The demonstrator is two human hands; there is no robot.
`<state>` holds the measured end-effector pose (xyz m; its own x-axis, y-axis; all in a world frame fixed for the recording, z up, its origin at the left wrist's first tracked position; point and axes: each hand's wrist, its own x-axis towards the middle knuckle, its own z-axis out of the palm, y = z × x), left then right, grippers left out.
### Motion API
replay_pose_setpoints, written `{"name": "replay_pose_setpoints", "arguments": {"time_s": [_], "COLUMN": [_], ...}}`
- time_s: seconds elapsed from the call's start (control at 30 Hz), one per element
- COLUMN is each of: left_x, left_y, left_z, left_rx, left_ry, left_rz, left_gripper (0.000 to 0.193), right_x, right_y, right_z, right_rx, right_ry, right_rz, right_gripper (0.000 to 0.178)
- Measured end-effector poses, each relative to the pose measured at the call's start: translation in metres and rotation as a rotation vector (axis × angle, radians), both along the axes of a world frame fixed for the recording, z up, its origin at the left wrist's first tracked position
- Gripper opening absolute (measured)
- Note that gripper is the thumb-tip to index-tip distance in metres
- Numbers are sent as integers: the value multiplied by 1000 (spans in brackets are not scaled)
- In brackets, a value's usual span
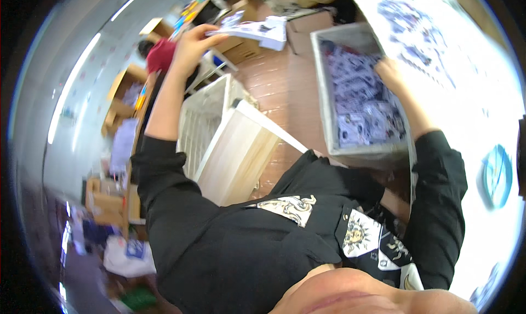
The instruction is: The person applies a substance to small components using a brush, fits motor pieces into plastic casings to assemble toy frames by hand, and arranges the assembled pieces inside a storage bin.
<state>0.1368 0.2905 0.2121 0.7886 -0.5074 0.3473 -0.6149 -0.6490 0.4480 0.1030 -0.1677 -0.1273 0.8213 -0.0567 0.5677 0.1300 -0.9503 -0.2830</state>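
My left hand is raised at the upper left, thumb and fingers closed on the near end of a white, flat, box-like piece. Small grey and dark bits show on top of that piece, too blurred to name. Over the right rim of a grey plastic bin, my right hand is closed with curled fingers. What it grips, if anything, is hidden. Many small clear-bagged parts fill the bin below it.
A white table runs along the right, bearing a heap of small parts and a blue round dish. A pale wooden board and a white crate stand at centre left. Beyond them is a person in red.
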Motion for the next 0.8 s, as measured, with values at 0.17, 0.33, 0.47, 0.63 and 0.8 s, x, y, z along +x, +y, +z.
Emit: {"name": "replay_pose_setpoints", "arguments": {"time_s": [0.17, 0.33, 0.47, 0.63, 0.8], "left_x": [10, -8, 13, 34, 79], "left_y": [63, 126, 167, 211, 260], "left_z": [-52, -72, -91, -122, -186], "left_rx": [-305, -254, -190, -190, -287], "left_ry": [-63, -256, -338, -385, -353], "left_rz": [69, 407, 562, 575, 575], "left_gripper": [29, 35, 38, 34, 32], "right_x": [-42, -51, -56, -61, -63], "right_y": [1, 16, 16, 30, 37], "right_z": [33, 58, 65, 83, 87], "right_rx": [-416, -466, -420, -385, -361], "right_ry": [-111, 155, 223, 175, 171], "right_rz": [161, 90, 91, 89, 50], "right_gripper": [10, 14, 14, 13, 14]}}
